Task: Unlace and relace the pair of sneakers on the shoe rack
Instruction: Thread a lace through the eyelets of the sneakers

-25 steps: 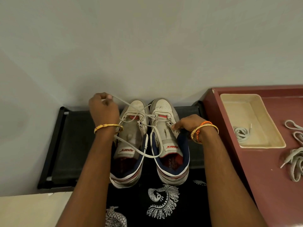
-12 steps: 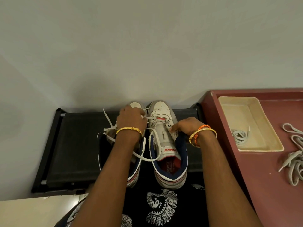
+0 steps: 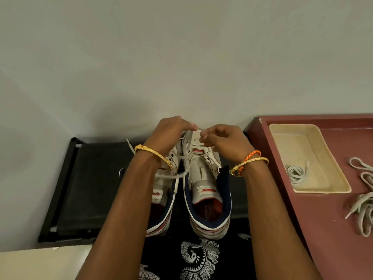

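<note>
Two white sneakers with navy collars stand side by side on the black shoe rack (image 3: 90, 188), toes to the wall. The right sneaker (image 3: 207, 188) shows fully; my left forearm covers much of the left sneaker (image 3: 161, 197). A white lace (image 3: 186, 150) runs up from the right sneaker's eyelets to my fingers. My left hand (image 3: 169, 134) pinches the lace above the toes. My right hand (image 3: 226, 140) is close beside it with curled fingers that pinch the lace's other strand. A loose lace end (image 3: 130, 147) sticks out left of my left wrist.
A maroon table (image 3: 323, 229) stands to the right with a beige tray (image 3: 333, 178) that holds a coiled lace (image 3: 295, 173). More loose laces (image 3: 363, 209) lie at the table's right edge. The grey wall rises right behind the rack. Black patterned cloth (image 3: 197, 257) lies below the sneakers.
My left hand has moved from the left sneaker up to the toes. My right hand has risen from the right sneaker's eyelets to meet it, and the lace is drawn up.
</note>
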A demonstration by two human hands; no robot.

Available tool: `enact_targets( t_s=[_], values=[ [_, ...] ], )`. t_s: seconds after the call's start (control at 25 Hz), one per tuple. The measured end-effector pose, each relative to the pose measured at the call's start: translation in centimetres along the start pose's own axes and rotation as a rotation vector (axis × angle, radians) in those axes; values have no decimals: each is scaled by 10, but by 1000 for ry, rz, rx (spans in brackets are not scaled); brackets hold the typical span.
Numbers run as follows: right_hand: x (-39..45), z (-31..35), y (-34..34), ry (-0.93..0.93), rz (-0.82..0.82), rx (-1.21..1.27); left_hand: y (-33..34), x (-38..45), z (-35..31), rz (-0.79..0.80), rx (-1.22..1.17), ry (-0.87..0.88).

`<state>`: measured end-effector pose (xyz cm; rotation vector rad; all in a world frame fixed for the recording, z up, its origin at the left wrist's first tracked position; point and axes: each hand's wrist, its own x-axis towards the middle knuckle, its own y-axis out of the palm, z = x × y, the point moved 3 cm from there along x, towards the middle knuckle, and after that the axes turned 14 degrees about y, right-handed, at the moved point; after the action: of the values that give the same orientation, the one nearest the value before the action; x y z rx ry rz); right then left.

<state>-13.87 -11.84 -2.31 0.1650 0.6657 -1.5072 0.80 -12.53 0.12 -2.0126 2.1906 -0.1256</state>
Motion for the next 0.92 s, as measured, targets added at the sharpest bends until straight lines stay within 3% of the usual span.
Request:
enact_targets(
  t_s=[0.2, 0.36, 0.48, 0.6, 0.8, 0.92],
  values=[
    [-39, 41, 24, -217, 375, 163, -4, -15, -39, 51, -169, 166],
    [-44, 46, 9, -114, 391, 330, -24, -14, -26, -241, -239, 80],
    [-33, 31, -14, -3, 319, 334, -53, -10, 5, -498, -241, -57],
    [-16, 8, -38, 61, 194, 301, -77, -12, 34, -657, -179, -177],
    [19, -58, -54, 294, -147, 205, -84, -21, 51, -766, -127, -329],
    [27, -72, -61, 304, -237, 253, -88, -23, 50, -830, -234, -427]
  ],
)
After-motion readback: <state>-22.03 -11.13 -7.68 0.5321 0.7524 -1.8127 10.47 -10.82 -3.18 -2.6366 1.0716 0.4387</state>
